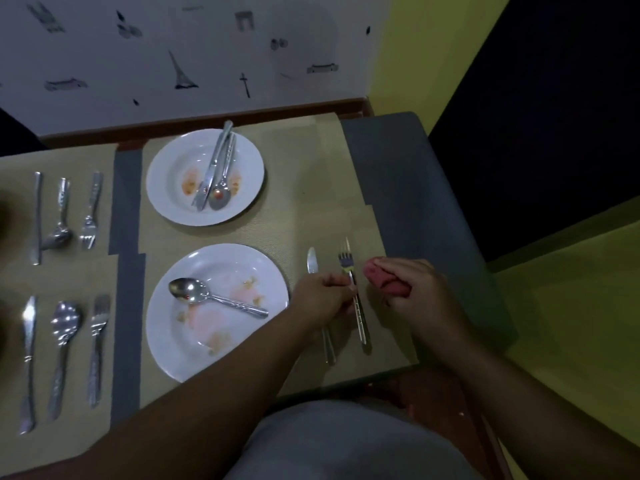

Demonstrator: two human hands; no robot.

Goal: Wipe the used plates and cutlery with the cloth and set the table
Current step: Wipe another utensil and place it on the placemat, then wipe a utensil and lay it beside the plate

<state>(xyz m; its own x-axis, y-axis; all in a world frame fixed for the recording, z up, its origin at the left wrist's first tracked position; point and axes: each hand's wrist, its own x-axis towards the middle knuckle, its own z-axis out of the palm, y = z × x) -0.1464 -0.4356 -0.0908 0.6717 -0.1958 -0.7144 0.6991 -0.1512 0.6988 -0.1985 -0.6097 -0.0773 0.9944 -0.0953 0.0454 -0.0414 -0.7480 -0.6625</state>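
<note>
On the tan placemat (311, 174) I see two smeared plates, the near plate (194, 355) carrying a spoon (211, 296), while my left hand (322, 299) pinches the fork (353, 292) beside the knife (312, 261) (both right of that plate) and my right hand (415, 292) is fisted around the red cloth (382, 277).

Dim, soft-focus view; wide-angle bending at edges.

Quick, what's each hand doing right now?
Left hand: closed on the fork handle.
Right hand: closed around the red cloth.
</note>
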